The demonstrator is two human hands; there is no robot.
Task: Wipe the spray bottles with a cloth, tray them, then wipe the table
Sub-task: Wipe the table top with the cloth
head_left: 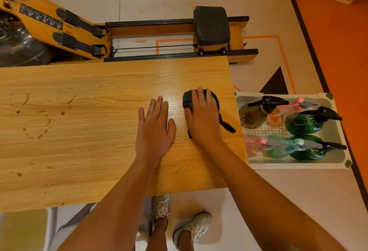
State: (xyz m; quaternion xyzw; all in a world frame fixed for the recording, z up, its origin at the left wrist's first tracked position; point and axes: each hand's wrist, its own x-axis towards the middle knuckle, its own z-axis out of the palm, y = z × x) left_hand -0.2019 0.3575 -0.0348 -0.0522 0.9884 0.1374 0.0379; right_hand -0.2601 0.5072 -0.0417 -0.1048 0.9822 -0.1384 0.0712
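The tinted plastic spray bottles [304, 123] already lie in the white perforated tray [298, 165] at the right edge of the frame, so the step in hand is judged to be wiping the light wood-grain worktop [89, 147]. The right grip [203, 117] presses flat, fingers extended, on the bunched dark cloth [188, 99] right of centre. The left grip [154, 129] rests open-palmed on bare wood just beside it. Apply even palm pressure, sweep in overlapping passes toward the brown ring marks and spots [39, 129] at the left of the frame, and refold the cloth when soiled.
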